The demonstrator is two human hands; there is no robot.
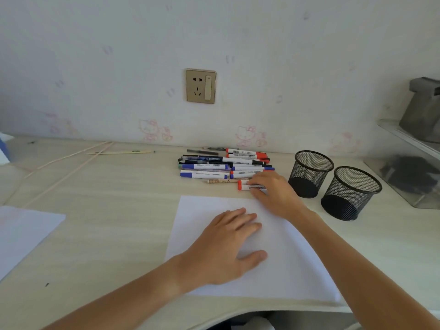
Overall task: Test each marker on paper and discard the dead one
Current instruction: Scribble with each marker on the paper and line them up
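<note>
A blank white sheet of paper [292, 265] lies on the desk in front of me. My left hand [226, 244] rests flat on it with straight fingers. Behind the sheet lies a pile of markers [214, 166] with blue, red and black caps. My right hand [273, 189] reaches to the pile's near right end, and its fingers close around a white marker with a red cap [245, 186] that lies on the desk just beyond the paper. The marker's right part is hidden under the fingers.
Two black mesh pen cups [310, 173] [352, 194] stand right of the markers. A clear plastic box [404, 172] sits at the far right. Another white sheet [21, 234] lies at the left edge. Thin sticks [71, 163] lie at the back left. The wall holds a socket [201, 86].
</note>
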